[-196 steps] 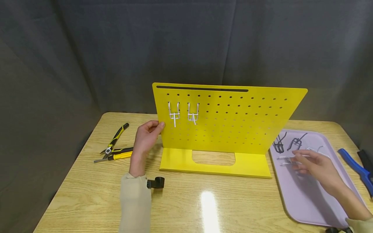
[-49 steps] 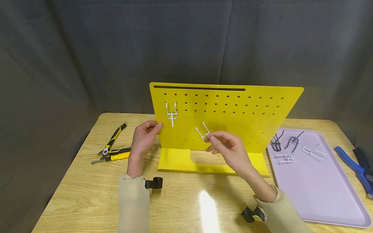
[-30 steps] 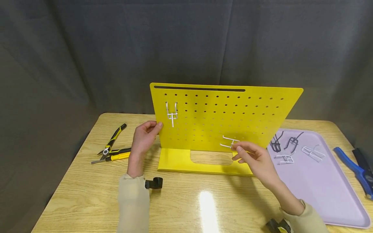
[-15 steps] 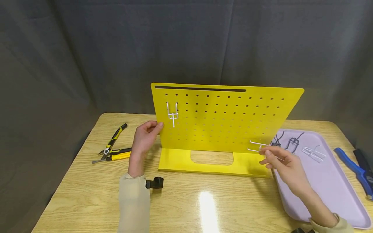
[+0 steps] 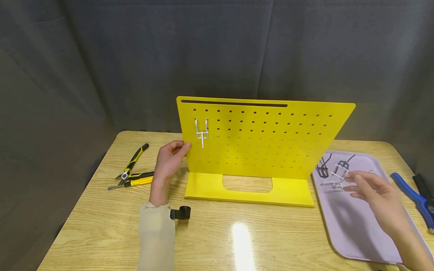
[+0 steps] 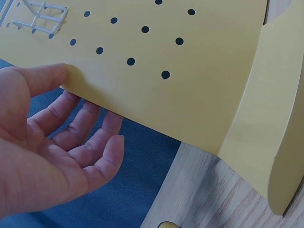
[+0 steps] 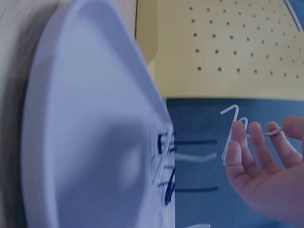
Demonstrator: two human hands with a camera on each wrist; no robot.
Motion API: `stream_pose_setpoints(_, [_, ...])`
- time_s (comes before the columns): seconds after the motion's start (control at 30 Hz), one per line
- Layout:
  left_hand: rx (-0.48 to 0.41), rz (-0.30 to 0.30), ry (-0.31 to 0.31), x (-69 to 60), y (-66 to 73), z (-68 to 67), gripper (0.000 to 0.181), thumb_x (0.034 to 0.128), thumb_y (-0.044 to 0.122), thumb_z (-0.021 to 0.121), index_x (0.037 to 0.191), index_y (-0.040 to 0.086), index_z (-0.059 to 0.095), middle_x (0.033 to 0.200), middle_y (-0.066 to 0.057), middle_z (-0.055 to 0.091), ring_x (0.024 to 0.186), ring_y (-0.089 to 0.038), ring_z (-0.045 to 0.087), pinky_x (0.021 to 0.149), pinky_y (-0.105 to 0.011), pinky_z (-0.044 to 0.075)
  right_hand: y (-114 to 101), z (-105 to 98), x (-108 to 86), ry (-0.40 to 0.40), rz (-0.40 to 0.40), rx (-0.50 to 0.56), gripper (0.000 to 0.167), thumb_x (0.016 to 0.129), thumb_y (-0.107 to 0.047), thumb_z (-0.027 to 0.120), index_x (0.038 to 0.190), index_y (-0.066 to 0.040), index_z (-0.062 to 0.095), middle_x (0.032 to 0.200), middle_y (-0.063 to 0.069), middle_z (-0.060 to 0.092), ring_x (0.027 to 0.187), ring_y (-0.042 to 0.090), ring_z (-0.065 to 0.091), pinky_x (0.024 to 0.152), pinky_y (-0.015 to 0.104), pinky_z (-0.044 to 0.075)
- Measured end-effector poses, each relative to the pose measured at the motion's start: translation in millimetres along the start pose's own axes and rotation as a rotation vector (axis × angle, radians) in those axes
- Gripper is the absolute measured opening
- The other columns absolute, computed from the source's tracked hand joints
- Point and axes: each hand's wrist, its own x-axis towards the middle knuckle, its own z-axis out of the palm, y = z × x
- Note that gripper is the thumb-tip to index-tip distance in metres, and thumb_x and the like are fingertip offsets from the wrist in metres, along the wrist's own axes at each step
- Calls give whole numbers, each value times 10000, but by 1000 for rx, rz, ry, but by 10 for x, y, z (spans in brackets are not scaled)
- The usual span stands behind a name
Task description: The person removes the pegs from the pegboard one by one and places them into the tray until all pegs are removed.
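A yellow pegboard (image 5: 264, 139) stands on the table, with one white wire hook (image 5: 202, 134) hanging near its upper left corner. My left hand (image 5: 170, 160) holds the board's left edge, thumb on the front face and fingers behind, as the left wrist view shows. Above the lilac tray (image 5: 352, 229), my right hand (image 5: 381, 197) pinches another white wire hook (image 7: 230, 135) by its prong. Below that hook, a white hook (image 5: 335, 186) lies in the tray beside black wire hooks (image 5: 323, 171). A further white hook there is mostly hidden by my right hand.
Left of the board lie yellow-and-black cutters (image 5: 132, 163) and a screwdriver with a yellow handle (image 5: 140, 181). A blue-handled tool (image 5: 411, 194) lies right of the tray. A dark curtain (image 5: 217, 49) hangs behind the table.
The second white hook that hung on the board 6.5 s ago is off it. My right hand has carried a white hook rightward from the board to over the tray. My left hand stays put.
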Motion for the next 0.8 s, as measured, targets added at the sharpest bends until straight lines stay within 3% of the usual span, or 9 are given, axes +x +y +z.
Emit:
stream_pose_setpoints(0.1, [6,-2,2,2,-9,-4,333,965,229,599,1135,-55,629,1035,-147,612,975,-275,538,802,-318,398,39,-87,-6,28,27,-69,188,983,-74,533,1123,-87,658,958,-92,710,763,72,697,668,177,521])
stream_pose_setpoints(0.27, [2,11,1,3,-19,-3,325,965,221,599,1132,-56,628,1031,-152,606,980,-300,540,799,-318,405,103,-216,-9,47,85,-280,170,989,-156,544,1122,-148,650,938,-187,685,747,34,687,632,173,518])
stream_pose_setpoints(0.33, [-4,12,-1,6,-21,2,323,966,223,598,1127,-56,629,1027,-155,608,986,-312,539,806,-318,405,133,-270,-12,65,122,-327,144,986,-190,554,1092,-213,649,920,-217,673,739,17,681,616,174,516])
stream_pose_setpoints(0.5, [-8,0,-2,8,-19,11,331,966,226,597,1130,-59,628,1030,-156,617,990,-310,547,833,-329,412,211,-411,-35,95,175,-262,139,978,-181,569,1028,-285,648,866,-204,675,706,20,679,596,173,512])
stream_pose_setpoints(0.8, [-6,0,7,18,-16,8,314,966,211,598,1127,-57,627,1025,-156,617,968,-291,552,833,-331,421,182,-502,-38,98,105,-15,177,977,-76,546,1036,-166,686,896,-115,713,703,68,696,602,176,518])
